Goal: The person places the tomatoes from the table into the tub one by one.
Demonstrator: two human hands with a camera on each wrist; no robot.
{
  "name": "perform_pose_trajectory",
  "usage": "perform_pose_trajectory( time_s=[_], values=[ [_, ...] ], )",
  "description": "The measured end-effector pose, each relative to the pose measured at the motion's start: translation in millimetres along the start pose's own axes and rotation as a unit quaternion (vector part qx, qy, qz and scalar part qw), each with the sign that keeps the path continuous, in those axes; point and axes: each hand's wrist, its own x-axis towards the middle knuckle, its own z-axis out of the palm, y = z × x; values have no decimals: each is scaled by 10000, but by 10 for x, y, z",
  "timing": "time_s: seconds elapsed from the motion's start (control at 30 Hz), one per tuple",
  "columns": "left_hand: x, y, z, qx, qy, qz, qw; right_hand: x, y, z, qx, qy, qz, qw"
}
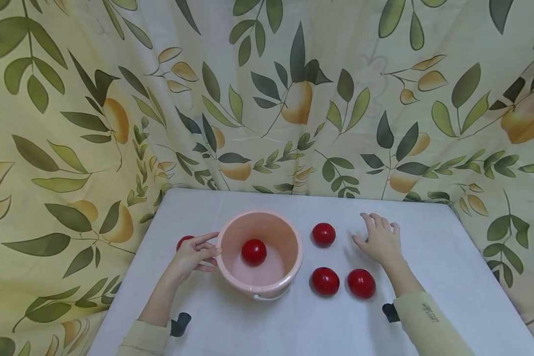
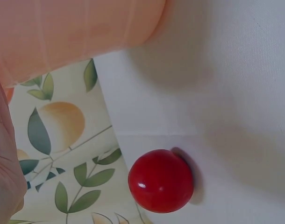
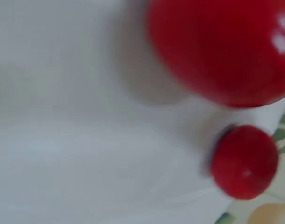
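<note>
A pale pink bucket (image 1: 228, 277) stands on the table, with a glossy red ball (image 1: 253, 252) inside. My left hand (image 1: 196, 254) touches the bucket's left rim with fairly straight fingers. Another red ball (image 2: 161, 181) lies on the table beyond that hand, which mostly hides it in the head view. Over the table at the right, my right hand (image 1: 380, 240) is spread and holds nothing. Nearest to it are three red balls: the back ball (image 1: 323, 234), the front ball (image 1: 325, 281) and the right ball (image 1: 361, 284). Two balls show blurred in the right wrist view.
A white cloth covers the table (image 1: 338, 326). Behind it and at its sides hangs a curtain (image 1: 267, 99) with a leaf and fruit print. The bucket's white handle (image 1: 271, 297) hangs down at its front.
</note>
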Motion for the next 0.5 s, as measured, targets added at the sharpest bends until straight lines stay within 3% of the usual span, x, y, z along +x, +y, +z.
perform_pose_trajectory(
  time_s=[0.23,0.5],
  values=[
    [-49,65,3,-81,-125,4,9999,-195,342,149,158,-458,526,9974],
    [-177,220,44,-35,-149,80,9999,-295,489,235,265,-780,774,9936]
  ],
)
